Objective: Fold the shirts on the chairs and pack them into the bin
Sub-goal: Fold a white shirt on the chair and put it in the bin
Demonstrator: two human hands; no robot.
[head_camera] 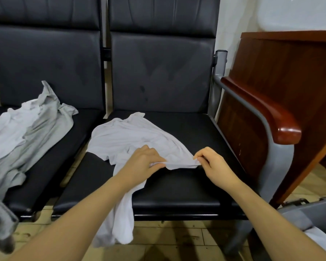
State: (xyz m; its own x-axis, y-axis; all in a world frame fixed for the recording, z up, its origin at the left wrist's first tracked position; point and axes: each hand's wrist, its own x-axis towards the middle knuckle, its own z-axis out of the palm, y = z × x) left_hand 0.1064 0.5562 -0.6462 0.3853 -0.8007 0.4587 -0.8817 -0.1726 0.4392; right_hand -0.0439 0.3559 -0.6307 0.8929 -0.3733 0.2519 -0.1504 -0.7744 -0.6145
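Two black padded chairs (158, 185) are filling the view. A grey shirt (26, 129) is lying crumpled on the seat at 9 o'clock, one end hanging off the front. A white shirt (132, 136) is lying on the right seat at centre, part of it trailing off the front edge toward 6 o'clock. The grey bin (309, 213) is showing at 4 o'clock, something white inside. The left hand (145, 164) and right hand (213, 166) are each pinching the white shirt's near edge, stretching it between them. Risk: the dangling part is likely dragging the shirt to the floor, or the thin pinch slipping and bunching the fold.
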